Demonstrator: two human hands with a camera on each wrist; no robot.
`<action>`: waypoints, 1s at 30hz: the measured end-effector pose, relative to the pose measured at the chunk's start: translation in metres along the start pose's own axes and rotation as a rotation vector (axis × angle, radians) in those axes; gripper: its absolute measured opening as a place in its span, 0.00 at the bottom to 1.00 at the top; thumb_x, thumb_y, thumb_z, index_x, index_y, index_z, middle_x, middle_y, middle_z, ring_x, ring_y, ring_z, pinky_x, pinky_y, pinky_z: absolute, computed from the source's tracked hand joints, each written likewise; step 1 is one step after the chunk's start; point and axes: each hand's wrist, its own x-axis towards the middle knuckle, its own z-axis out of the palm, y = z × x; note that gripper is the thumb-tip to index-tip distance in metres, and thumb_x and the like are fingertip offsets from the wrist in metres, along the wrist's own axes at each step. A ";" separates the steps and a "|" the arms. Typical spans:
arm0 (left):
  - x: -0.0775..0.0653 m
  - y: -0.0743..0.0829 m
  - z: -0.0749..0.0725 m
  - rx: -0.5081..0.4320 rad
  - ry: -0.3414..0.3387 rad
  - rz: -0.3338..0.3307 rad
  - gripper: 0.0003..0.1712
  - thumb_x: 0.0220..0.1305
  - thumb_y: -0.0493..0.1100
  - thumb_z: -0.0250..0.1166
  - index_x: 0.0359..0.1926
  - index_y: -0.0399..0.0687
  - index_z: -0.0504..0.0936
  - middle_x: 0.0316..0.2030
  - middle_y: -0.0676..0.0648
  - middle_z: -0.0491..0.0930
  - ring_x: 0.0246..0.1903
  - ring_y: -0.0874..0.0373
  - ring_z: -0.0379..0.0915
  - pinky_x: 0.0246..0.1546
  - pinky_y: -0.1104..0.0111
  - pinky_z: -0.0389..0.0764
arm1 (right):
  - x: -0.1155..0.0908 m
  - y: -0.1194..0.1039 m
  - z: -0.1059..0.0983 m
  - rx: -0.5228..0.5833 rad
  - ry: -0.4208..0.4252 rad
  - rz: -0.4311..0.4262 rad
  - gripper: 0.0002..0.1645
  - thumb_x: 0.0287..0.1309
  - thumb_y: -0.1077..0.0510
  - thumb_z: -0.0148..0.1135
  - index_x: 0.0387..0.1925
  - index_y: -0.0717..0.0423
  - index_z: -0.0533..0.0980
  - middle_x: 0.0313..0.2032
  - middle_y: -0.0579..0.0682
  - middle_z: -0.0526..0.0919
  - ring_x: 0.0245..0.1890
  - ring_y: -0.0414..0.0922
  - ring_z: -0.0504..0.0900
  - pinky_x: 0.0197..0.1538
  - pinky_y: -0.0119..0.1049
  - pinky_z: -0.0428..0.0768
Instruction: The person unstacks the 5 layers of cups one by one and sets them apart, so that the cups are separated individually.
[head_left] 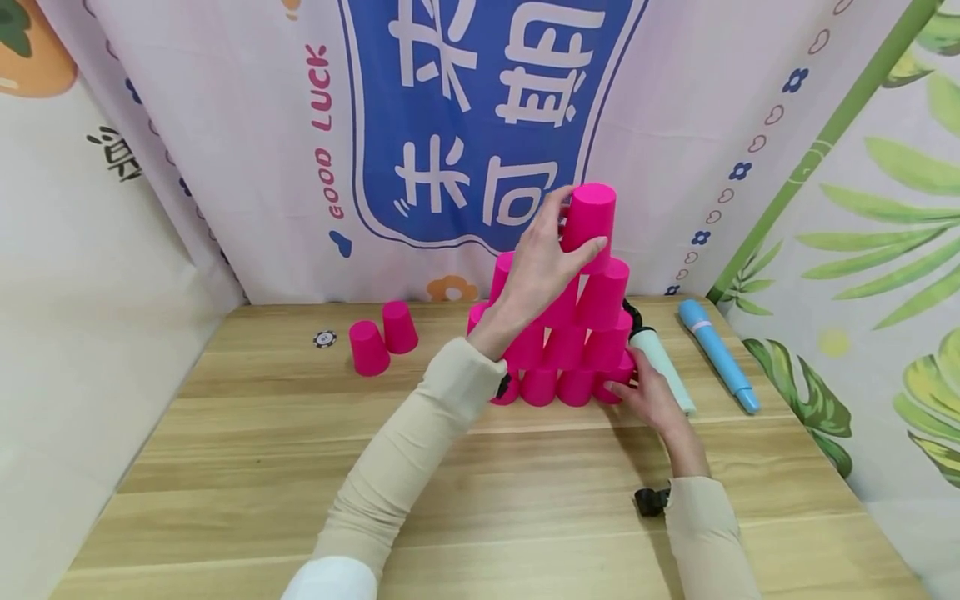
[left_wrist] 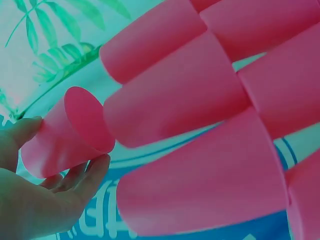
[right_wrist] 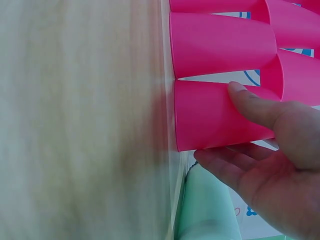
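Observation:
Pink cups stand mouth down in a stacked pyramid [head_left: 566,346] several rows high, partly hidden behind my left forearm. At its top, my left hand [head_left: 543,262] holds a pink cup [head_left: 592,215] between thumb and fingers. In the left wrist view this cup [left_wrist: 52,137] shows its open mouth, tilted, with the rim close to the cups beneath. Low on the right, my right hand [head_left: 652,398] grips the end cup of the bottom row [right_wrist: 215,115], thumb on the near side and fingers around the outer side.
Two more pink cups [head_left: 370,348] stand left of the pyramid, near a poker chip [head_left: 325,338]. On the right lie a mint-green cylinder [head_left: 663,367] and a blue microphone-shaped stick [head_left: 718,354]. A printed curtain [head_left: 292,208] hangs behind the wooden table [head_left: 300,467].

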 end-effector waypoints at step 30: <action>-0.022 -0.037 -0.086 -0.048 0.246 -0.014 0.42 0.57 0.40 0.69 0.69 0.48 0.58 0.57 0.43 0.70 0.54 0.52 0.71 0.47 0.65 0.81 | 0.001 -0.001 0.000 -0.008 -0.010 0.024 0.42 0.61 0.63 0.63 0.70 0.66 0.51 0.58 0.71 0.69 0.57 0.66 0.71 0.58 0.57 0.72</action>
